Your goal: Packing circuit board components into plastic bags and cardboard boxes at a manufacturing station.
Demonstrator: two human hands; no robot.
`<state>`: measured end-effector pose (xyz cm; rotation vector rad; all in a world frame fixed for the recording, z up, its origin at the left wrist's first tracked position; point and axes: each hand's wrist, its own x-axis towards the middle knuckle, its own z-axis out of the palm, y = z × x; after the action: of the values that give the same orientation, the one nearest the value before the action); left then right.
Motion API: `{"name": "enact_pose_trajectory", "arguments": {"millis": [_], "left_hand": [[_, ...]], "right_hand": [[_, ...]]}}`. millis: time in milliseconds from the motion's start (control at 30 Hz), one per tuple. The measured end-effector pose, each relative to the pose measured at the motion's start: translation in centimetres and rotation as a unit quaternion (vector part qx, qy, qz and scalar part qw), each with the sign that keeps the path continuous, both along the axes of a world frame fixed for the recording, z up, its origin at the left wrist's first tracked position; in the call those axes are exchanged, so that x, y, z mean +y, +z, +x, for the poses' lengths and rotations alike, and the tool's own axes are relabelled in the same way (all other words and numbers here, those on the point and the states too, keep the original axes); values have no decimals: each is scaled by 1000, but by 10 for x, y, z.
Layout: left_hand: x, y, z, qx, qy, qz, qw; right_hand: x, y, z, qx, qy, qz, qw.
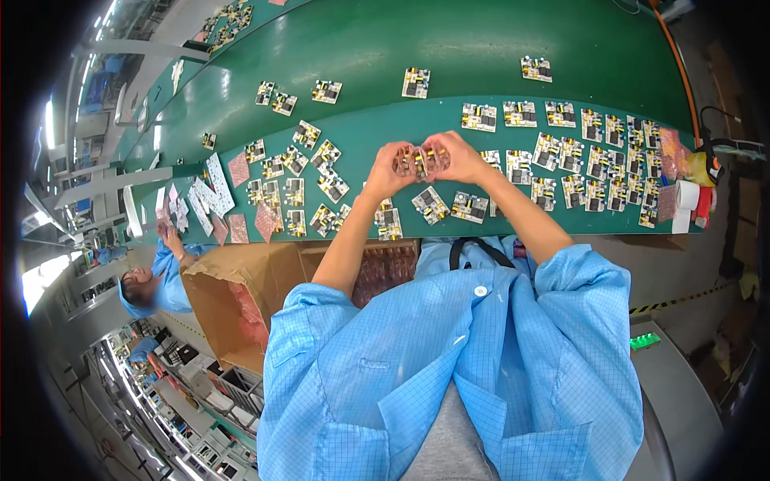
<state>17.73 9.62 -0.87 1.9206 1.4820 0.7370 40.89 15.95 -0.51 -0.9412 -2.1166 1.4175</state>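
Observation:
Over the green bench (449,114), my left hand (387,170) and my right hand (460,159) meet around a small circuit board (421,163) with yellow and dark parts. Fingers of both hands are closed on its sides. Pinkish see-through wrap seems to surround it, but the fingers hide part of it. Just below the hands lie two loose circuit boards, one tilted (431,205) and one nearly straight (469,206). Another board (388,224) rests close to my left forearm.
Rows of boards (595,162) cover the right side; scattered boards (305,135) lie left. Pink bubble bags (239,170) lie farther left, near a co-worker (164,280). An open cardboard box (233,280) stands below the bench edge. A white tape roll (686,196) sits at the right end.

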Motion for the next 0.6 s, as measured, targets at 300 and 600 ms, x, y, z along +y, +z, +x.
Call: {"name": "enact_pose_trajectory", "arguments": {"millis": [300, 600], "left_hand": [[-2, -6, 17, -87, 73, -67, 991], [-15, -8, -14, -191, 164, -54, 966]], "right_hand": [[-12, -20, -3, 115, -80, 21, 990], [-13, -5, -40, 170, -79, -167, 968]]}}
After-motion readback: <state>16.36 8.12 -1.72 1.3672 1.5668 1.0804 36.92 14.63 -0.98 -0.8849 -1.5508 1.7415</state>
